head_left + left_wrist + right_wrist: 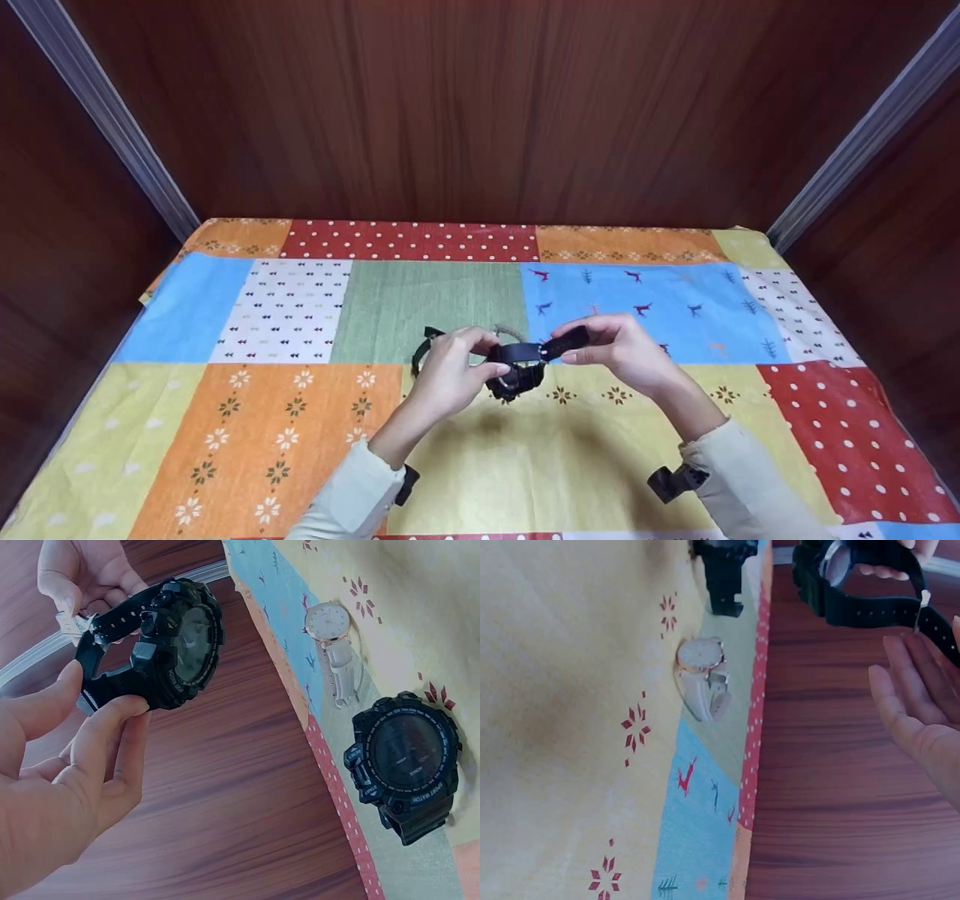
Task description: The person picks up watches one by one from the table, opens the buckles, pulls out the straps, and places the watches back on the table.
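A black digital sports watch is held above the cloth, its strap looped through the buckle. My left hand pinches the strap close to the case between thumb and fingers. On the other side, my right hand grips the strap's loose end beyond the metal buckle. On the cloth below lies a white-strapped wristwatch with a pale dial and gold-toned rim. Another black sports watch lies beside it, mostly hidden behind my left hand in the head view.
A patchwork-patterned tablecloth covers the table. Dark wood panels rise behind it and at both sides, with metal strips at the corners. Black wrist-worn devices sit at both sleeve cuffs.
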Demonstrator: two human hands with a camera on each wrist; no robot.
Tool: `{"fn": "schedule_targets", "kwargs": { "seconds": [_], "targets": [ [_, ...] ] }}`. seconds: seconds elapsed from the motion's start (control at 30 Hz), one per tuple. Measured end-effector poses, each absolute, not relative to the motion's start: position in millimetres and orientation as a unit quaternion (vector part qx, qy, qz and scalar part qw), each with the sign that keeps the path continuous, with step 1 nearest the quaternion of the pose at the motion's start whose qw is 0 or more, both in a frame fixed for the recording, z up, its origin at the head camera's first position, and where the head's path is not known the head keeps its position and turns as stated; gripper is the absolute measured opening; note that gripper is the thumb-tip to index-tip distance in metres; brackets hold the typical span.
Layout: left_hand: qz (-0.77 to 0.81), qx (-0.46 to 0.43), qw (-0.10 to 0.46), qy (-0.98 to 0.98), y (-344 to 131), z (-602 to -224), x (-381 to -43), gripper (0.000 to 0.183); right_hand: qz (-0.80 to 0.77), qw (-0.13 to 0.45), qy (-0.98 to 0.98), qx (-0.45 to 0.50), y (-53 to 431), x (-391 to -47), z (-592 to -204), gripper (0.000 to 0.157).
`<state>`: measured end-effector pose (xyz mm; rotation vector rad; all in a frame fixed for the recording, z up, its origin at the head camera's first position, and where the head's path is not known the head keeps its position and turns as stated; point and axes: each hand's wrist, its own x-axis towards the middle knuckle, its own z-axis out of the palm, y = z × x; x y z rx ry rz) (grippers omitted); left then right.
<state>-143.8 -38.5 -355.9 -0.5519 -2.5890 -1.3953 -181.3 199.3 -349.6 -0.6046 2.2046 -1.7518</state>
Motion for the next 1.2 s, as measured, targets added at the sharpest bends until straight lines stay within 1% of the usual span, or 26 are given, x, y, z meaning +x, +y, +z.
{"fn": "schedule_targets", "kwargs": {
  "seconds": [0.43, 0.53, 0.7, 0.83, 1.03, 1.2],
  "targets": [
    [-0.464, -0.164, 0.080, -0.867, -28, -353, -145, 0.030, -0.605, 0.099, 0.768, -0.183, 191, -176, -344, 0.030],
    [-0.471, -0.164, 0.085, -0.862, -25, -354, -145, 0.028, -0.603, 0.093, 0.772, -0.179, 188, -175, -343, 0.030],
    [-0.466, -0.168, 0.111, -0.862, -20, -353, -145, 0.021, -0.603, 0.086, 0.774, -0.172, 185, -174, -341, 0.030],
    [-0.462, -0.172, 0.128, -0.861, -16, -351, -144, 0.019, -0.608, 0.084, 0.772, -0.167, 184, -173, -340, 0.031],
    [-0.474, -0.178, 0.130, -0.852, -14, -350, -143, 0.019, -0.609, 0.088, 0.769, -0.171, 186, -173, -340, 0.031],
    [-0.479, -0.202, 0.133, -0.844, -13, -347, -142, 0.017, -0.616, 0.096, 0.763, -0.172, 188, -171, -338, 0.033]
  ]
}}
